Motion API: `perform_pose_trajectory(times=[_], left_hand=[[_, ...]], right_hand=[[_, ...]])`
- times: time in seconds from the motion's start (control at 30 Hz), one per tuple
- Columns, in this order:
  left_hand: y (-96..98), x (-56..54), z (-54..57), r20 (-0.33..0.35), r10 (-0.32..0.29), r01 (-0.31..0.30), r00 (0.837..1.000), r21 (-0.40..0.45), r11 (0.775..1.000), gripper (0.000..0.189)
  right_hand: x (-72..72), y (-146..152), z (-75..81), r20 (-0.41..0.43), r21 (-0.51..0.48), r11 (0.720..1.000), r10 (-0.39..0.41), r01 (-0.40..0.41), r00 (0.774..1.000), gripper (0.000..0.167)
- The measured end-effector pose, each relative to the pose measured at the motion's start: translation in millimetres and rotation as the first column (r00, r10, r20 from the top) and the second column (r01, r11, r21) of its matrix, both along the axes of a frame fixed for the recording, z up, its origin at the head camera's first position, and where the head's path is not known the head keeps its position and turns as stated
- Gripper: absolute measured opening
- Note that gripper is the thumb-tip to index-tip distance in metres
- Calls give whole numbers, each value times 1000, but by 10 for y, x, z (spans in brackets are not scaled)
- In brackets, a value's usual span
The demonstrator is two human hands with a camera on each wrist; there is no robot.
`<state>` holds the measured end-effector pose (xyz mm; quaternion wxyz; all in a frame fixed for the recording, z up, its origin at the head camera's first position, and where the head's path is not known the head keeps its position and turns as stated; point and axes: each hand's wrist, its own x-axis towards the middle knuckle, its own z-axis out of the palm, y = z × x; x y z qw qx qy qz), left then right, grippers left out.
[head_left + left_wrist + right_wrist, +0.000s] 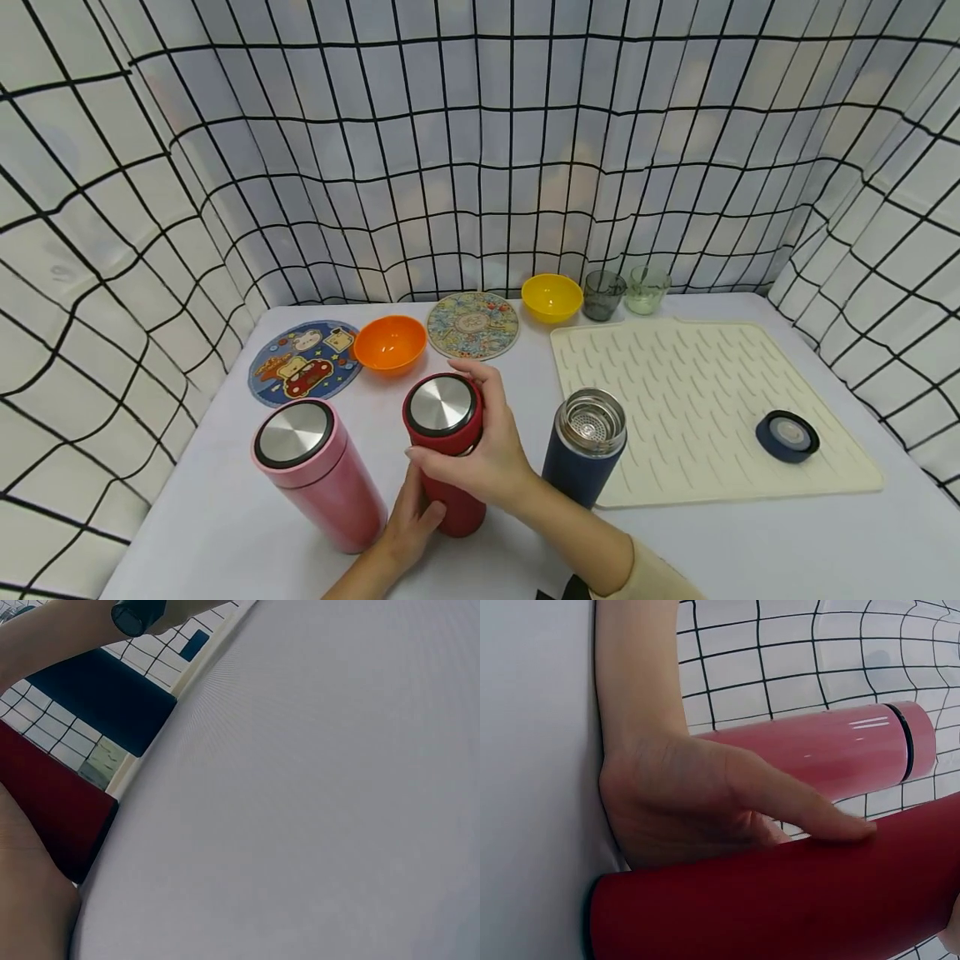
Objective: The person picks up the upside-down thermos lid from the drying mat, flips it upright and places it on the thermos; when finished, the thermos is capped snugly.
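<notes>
A red thermos [459,510] with a steel-topped lid [441,405] stands on the table between both hands. My left hand [411,523] holds its lower body, the thumb lying along the side in the right wrist view. Around the lid and upper body curls my right hand [491,458], thumb in front and fingers on the far side. To the left is a closed pink thermos [341,496]. On the right stands a navy thermos [581,467] without its lid, a strainer visible in its mouth. Its likely lid, a navy cap [787,436], lies on the cream mat.
The cream ridged mat [690,400] covers the table's right side. Along the back are an orange bowl [390,344], a yellow bowl [552,298], two glasses [603,296] and two round placemats [472,325]. Black-gridded white curtains [480,150] enclose the table.
</notes>
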<state>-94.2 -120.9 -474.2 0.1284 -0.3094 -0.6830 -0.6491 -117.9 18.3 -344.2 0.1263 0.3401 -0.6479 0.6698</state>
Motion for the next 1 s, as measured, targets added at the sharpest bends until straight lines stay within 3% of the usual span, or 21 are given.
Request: perform_pose_trajectory(times=[0.13,0.27,0.5,0.7,0.8,0.9,1.0], left_hand=[[18,5,12,-21,12,-13,1000,-11,1000,74],[23,3,5,-28,30,-31,999,-27,999,87],[23,7,24,-25,7,-8,1000,-36,999,75],[12,11,40,13,21,-20,1000,-34,999,80],[10,7,41,27,10,-9,1000,-31,999,80],[10,3,34,31,-15,16,999,-25,1000,75],[11,1,30,50,-8,9,999,-32,999,74]], right_hand=[[2,-10,-18,-12,-1,1000,-14,14,1000,77],[-9,-2,-37,0,-30,999,23,-23,1000,70],[26,-16,-56,-7,-20,999,-34,34,999,73],[-13,31,-34,-18,-36,995,92,-93,996,69],[-9,50,-12,-10,-37,996,77,-77,997,64],[6,67,16,37,-7,999,45,-45,998,69],[-11,91,39,61,15,994,109,-110,992,65]])
